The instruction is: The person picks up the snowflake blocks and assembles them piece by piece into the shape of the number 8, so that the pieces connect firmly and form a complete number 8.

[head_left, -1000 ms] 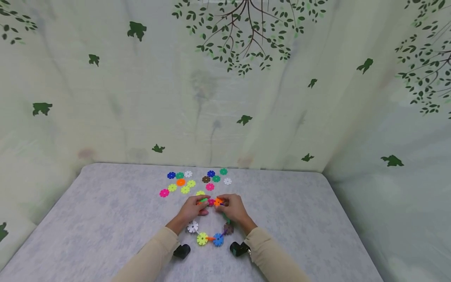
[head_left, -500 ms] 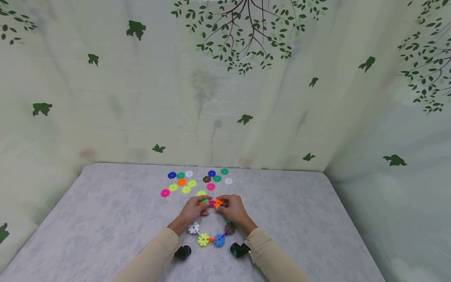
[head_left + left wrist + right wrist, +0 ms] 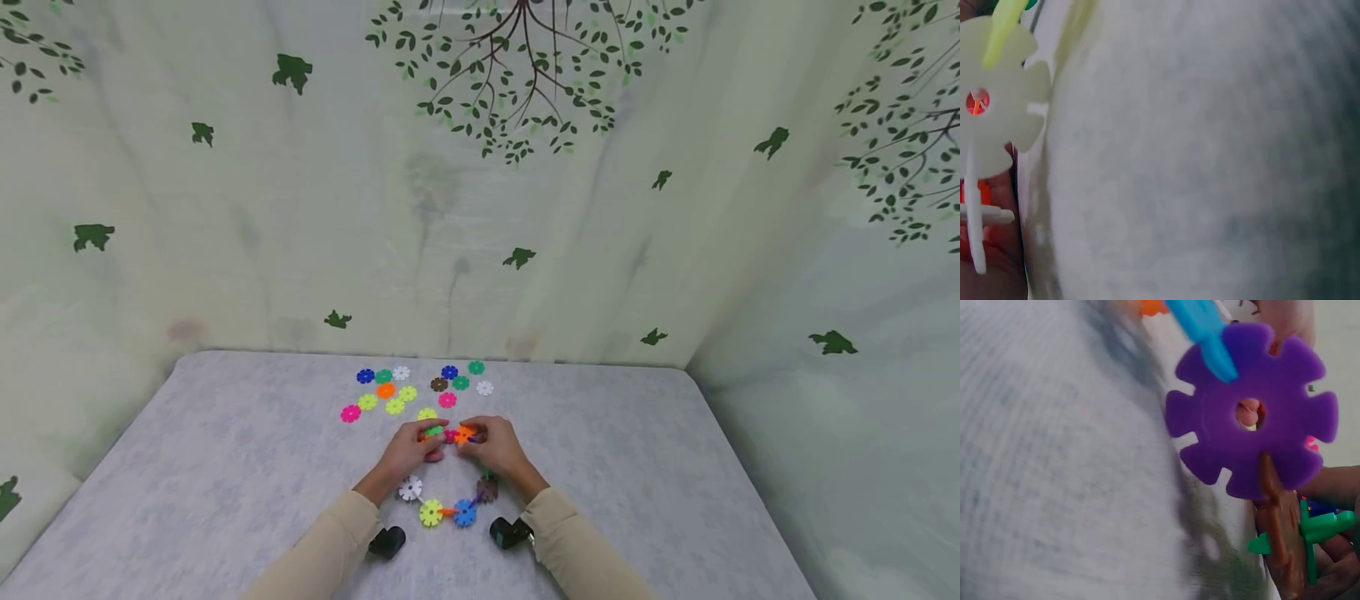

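Notched snowflake discs of plastic are slotted together into a ring-shaped chain, and both hands are at its far side. My left hand (image 3: 405, 448) pinches a green disc (image 3: 435, 432) there. Facing it, my right hand (image 3: 501, 447) grips an orange disc (image 3: 464, 435); a pink disc (image 3: 450, 436) sits between the fingertips. Nearer me the chain runs through a white disc (image 3: 409, 488), a yellow disc (image 3: 431, 512), a blue disc (image 3: 465, 512) and a brown disc (image 3: 487, 488). Close up in the right wrist view is a purple disc (image 3: 1210, 437) with blue and brown discs slotted into it. The hands hide part of the ring.
Loose discs lie flat beyond the hands, among them a pink disc (image 3: 350, 413), an orange disc (image 3: 386, 391) and a white disc (image 3: 484, 388). A grey cloth covers the table (image 3: 247, 483). Behind it hangs a leaf-patterned curtain (image 3: 375, 233). Black wrist cameras (image 3: 387, 542) flank the ring.
The head view shifts slightly. Both hands keep their hold on the chain's far side with barely any movement, and the loose discs stay put.
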